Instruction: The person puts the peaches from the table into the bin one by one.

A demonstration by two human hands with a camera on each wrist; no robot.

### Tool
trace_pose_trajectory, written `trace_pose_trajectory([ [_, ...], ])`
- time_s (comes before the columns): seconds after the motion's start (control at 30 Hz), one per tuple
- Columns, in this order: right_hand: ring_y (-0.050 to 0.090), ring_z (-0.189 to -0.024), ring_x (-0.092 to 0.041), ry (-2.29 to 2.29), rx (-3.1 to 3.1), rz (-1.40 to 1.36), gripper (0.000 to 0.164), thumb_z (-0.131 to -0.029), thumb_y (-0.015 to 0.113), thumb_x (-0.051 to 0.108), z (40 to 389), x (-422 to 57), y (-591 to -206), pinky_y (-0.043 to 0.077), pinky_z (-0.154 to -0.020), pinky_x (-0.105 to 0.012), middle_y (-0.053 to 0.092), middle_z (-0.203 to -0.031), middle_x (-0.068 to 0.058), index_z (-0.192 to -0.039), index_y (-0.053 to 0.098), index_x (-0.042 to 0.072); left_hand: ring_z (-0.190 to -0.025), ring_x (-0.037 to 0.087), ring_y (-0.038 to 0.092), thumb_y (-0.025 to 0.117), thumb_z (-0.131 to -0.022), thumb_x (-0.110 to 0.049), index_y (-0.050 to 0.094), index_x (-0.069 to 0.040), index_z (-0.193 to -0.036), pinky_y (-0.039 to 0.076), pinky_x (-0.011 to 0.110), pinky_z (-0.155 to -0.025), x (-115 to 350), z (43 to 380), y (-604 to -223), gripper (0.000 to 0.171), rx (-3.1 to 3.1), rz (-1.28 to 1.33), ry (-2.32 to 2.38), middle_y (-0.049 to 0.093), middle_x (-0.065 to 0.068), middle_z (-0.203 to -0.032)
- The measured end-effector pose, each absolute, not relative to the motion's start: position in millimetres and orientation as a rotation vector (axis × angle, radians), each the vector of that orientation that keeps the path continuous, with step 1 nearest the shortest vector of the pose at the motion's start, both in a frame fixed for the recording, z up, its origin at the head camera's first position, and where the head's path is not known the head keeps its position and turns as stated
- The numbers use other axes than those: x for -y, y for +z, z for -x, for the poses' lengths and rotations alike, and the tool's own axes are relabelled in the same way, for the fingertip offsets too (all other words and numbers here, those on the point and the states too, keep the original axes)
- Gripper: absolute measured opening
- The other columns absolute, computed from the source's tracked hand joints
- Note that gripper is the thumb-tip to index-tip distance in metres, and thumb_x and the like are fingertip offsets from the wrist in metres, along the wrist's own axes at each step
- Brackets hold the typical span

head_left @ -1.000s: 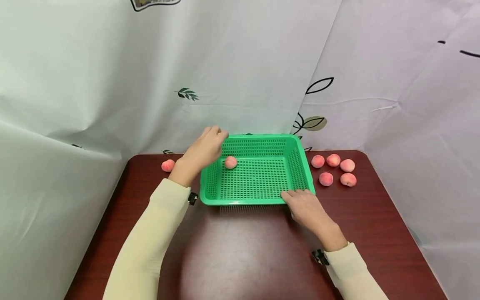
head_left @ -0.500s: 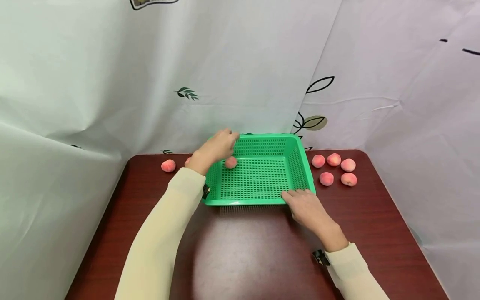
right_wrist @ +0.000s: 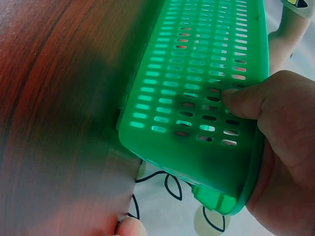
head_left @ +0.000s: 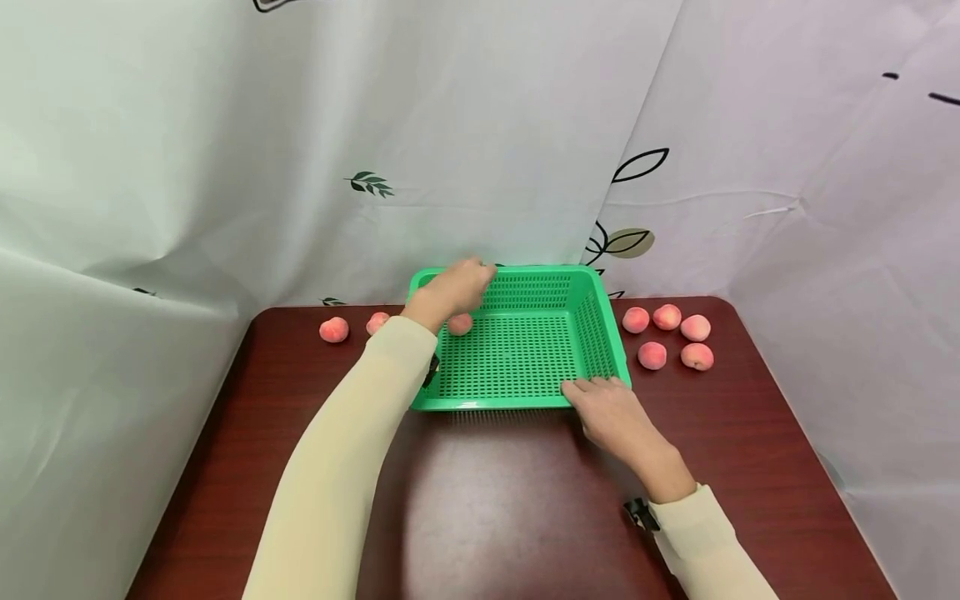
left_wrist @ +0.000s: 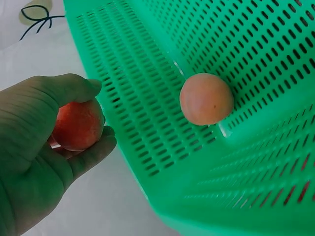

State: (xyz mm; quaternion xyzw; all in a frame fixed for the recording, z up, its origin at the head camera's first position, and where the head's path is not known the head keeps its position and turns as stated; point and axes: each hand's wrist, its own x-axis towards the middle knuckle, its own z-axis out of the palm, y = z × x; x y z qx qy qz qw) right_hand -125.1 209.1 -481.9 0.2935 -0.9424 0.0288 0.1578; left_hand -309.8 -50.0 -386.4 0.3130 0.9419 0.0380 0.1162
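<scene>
A green perforated plastic basket (head_left: pixel 517 358) sits toward the back of the table. Inside it, near the left end, lies one peach (left_wrist: pixel 206 99). My left hand (head_left: pixel 457 286) is above the basket's back left part; the left wrist view shows its thumb and fingers gripping a red peach (left_wrist: pixel 78 125), which the hand hides in the head view. At the front right corner my right hand (head_left: pixel 611 417) grips the basket's rim, its thumb (right_wrist: pixel 243 102) pressed on the outer wall in the right wrist view.
Two peaches, one of them a whole peach (head_left: pixel 333 330) at the far left, lie left of the basket. Several more, including a peach (head_left: pixel 652 356), are grouped at its right. A white cloth (head_left: pixel 480 167) hangs behind the dark red table (head_left: pixel 480 517).
My left hand has moved right, from the basket's left edge to over its inside, uncovering a peach on the table at left. The right hand stays on the rim.
</scene>
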Motion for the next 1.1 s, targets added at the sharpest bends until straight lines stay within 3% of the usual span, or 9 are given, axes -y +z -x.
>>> trace_pose_trajectory([
  [0.3,0.048,-0.060,-0.024,0.075,2.690,-0.830,0.022,-0.085,0.061,-0.006,125,-210,-481,0.026,-0.058,-0.030,0.051,-0.068,-0.001,-0.082,0.049,0.012,-0.102,0.023,0.054,0.052,-0.101,0.004,0.049,-0.011,-0.147,0.043,0.036,-0.074,35,311,-400,0.048,-2.664,-0.796,0.106,0.051,0.015,-0.136],
  [0.4,0.048,-0.059,-0.024,0.076,2.687,-0.828,0.022,-0.085,0.060,-0.006,125,-209,-481,0.026,-0.058,-0.030,0.051,-0.067,-0.001,-0.081,0.048,0.012,-0.119,0.025,0.056,0.052,-0.103,0.002,0.041,-0.012,-0.156,0.048,0.036,-0.082,30,311,-404,0.056,-2.652,-0.793,0.071,0.047,0.016,-0.149],
  [0.5,0.048,-0.059,-0.023,0.076,2.686,-0.829,0.022,-0.085,0.060,-0.006,125,-209,-481,0.025,-0.058,-0.030,0.050,-0.067,-0.001,-0.081,0.048,0.012,-0.139,0.028,0.049,0.051,-0.105,-0.001,0.037,-0.011,-0.159,0.050,0.037,-0.101,26,313,-410,0.057,-2.644,-0.803,0.029,0.044,0.015,-0.157],
  [0.63,0.048,-0.059,-0.024,0.072,2.685,-0.826,0.023,-0.085,0.059,-0.006,124,-208,-480,0.024,-0.058,-0.029,0.050,-0.067,0.000,-0.080,0.047,0.013,-0.145,0.032,0.045,0.049,-0.106,0.000,0.038,-0.011,-0.159,0.046,0.041,-0.112,21,315,-417,0.056,-2.637,-0.788,0.037,0.042,0.015,-0.161],
  [0.73,0.048,-0.059,-0.024,0.073,2.683,-0.822,0.023,-0.086,0.059,-0.005,124,-208,-479,0.024,-0.059,-0.029,0.049,-0.066,0.000,-0.079,0.046,0.013,-0.139,0.031,0.051,0.049,-0.104,0.003,0.044,-0.011,-0.156,0.049,0.038,-0.105,19,317,-420,0.054,-2.633,-0.781,0.046,0.048,0.014,-0.156],
  [0.9,0.046,-0.058,-0.023,0.079,2.674,-0.824,0.024,-0.086,0.058,-0.006,124,-208,-478,0.023,-0.059,-0.029,0.047,-0.066,0.000,-0.078,0.045,0.013,-0.108,0.023,0.062,0.051,-0.103,0.004,0.057,-0.010,-0.142,0.043,0.035,-0.082,14,317,-424,0.041,-2.619,-0.809,0.040,0.063,0.011,-0.130],
  [1.1,0.045,-0.058,-0.023,0.070,2.665,-0.837,0.024,-0.085,0.060,-0.005,123,-208,-480,0.021,-0.059,-0.029,0.047,-0.066,0.000,-0.079,0.046,0.013,-0.100,0.020,0.062,0.055,-0.102,0.003,0.058,-0.010,-0.141,0.041,0.034,-0.077,8,318,-431,0.041,-2.605,-0.821,0.055,0.066,0.008,-0.122],
])
